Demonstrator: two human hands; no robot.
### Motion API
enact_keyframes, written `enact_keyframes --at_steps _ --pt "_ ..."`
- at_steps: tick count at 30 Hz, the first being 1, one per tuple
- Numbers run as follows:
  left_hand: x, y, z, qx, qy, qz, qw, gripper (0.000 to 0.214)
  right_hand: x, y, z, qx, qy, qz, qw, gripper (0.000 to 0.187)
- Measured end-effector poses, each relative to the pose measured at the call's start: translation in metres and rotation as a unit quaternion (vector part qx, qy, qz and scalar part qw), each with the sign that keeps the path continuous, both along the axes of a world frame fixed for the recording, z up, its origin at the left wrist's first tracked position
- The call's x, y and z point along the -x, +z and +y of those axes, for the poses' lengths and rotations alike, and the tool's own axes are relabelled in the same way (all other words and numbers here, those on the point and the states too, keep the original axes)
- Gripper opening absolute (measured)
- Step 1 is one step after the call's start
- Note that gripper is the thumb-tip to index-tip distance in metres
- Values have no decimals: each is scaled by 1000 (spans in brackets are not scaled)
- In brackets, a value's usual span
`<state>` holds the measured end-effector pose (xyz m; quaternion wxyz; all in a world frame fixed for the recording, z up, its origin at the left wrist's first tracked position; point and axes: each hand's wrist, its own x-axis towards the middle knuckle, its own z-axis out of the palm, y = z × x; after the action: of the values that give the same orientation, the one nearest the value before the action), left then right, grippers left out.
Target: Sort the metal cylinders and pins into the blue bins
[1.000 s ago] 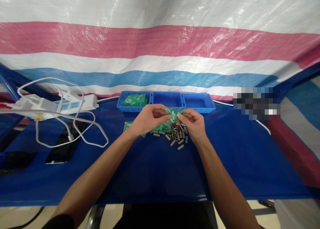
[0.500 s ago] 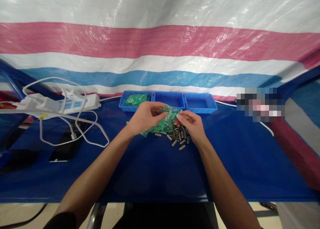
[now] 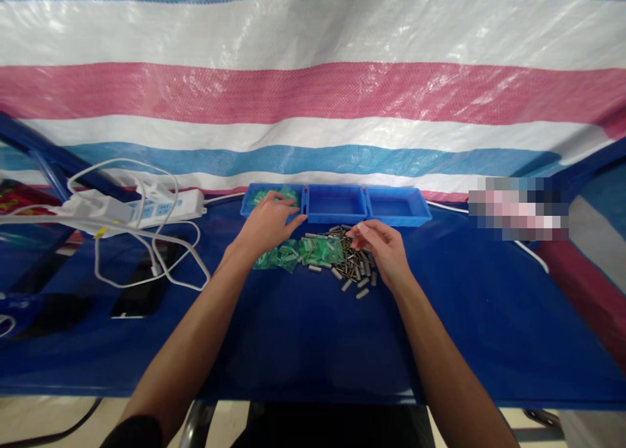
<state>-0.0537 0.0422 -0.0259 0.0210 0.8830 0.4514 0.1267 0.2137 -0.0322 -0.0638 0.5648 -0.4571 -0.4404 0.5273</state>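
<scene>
Blue bench (image 3: 313, 350): left hand (image 3: 268, 223) spread over a bin (image 3: 246, 199) of green packets (image 3: 290, 193); cannot tell whether the right hand (image 3: 386, 249) pinches anything; brushing past could scatter metal cylinders (image 3: 362, 293).

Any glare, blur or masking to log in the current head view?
Head view: bright glare streaks the red, white and blue striped plastic sheet; head view: a pixelated patch hides whatever is at right; head view: the dark-blue and black object at the left edge looks soft; head view: shiny, clear green plastic bags leave their contents hard to identify.
</scene>
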Motion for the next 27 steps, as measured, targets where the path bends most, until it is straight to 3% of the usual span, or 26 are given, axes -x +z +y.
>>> enact_keyframes --at_steps 3,8,11,15,18,27 --pt "-6 2 -1 15 -16 -13 1000 39 0 1 -1 2 1 5 1000 28" --pt "-1 19 -8 18 16 -101 995 28 0 4 -1 1 0 14 1000 29" --pt "9 25 -18 123 -15 -18 992 15 0 5 -1 2 1 15 1000 30" --pt "11 19 -29 215 48 135 966 38 1 5 -1 3 6 16 1000 32" --pt "4 15 -34 280 76 193 937 48 2 4 -1 2 13 20 1000 30" --pt "-14 24 -42 259 114 215 935 48 0 1 -2 -8 22 13 1000 26"
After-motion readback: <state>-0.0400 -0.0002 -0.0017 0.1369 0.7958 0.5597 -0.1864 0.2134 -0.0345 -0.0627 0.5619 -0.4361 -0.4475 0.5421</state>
